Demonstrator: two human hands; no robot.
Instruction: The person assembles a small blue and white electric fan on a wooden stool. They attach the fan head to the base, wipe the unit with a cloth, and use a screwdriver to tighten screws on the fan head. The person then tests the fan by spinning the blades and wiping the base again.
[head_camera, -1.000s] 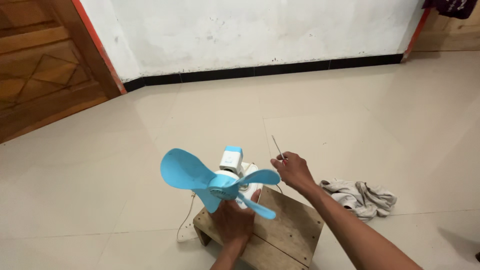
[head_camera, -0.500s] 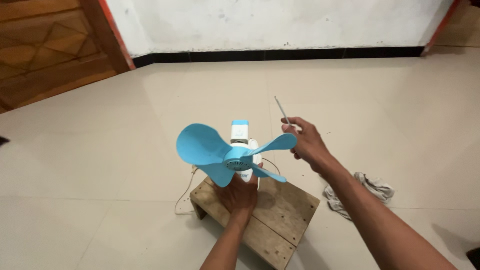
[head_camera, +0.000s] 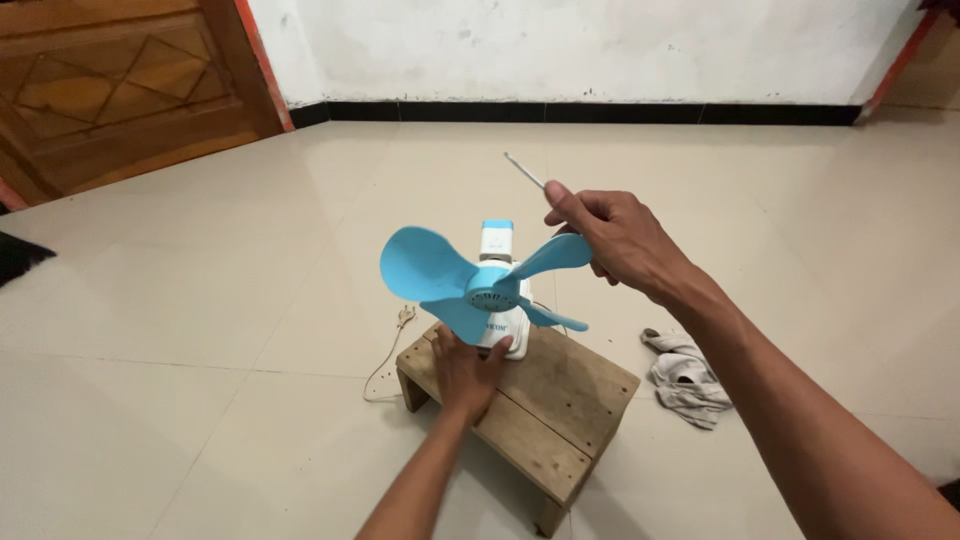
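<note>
A small white fan (head_camera: 500, 290) with three light-blue blades and no guard stands on a low wooden stool (head_camera: 545, 400). My left hand (head_camera: 465, 370) grips the fan's white base from the front, below the blades. My right hand (head_camera: 610, 240) is raised to the right of the blades and holds a thin metal screwdriver (head_camera: 525, 170), whose shaft points up and to the left. The tool's handle is hidden inside my fist.
A crumpled grey rag (head_camera: 685, 375) lies on the tiled floor right of the stool. The fan's white cord (head_camera: 385, 355) trails off the stool's left side. A wooden door (head_camera: 120, 90) stands at the far left, a white wall behind.
My right hand has lifted higher with the screwdriver, whose shaft now tilts more to the left. My left hand has slid down to the fan's base. The view has shifted.
</note>
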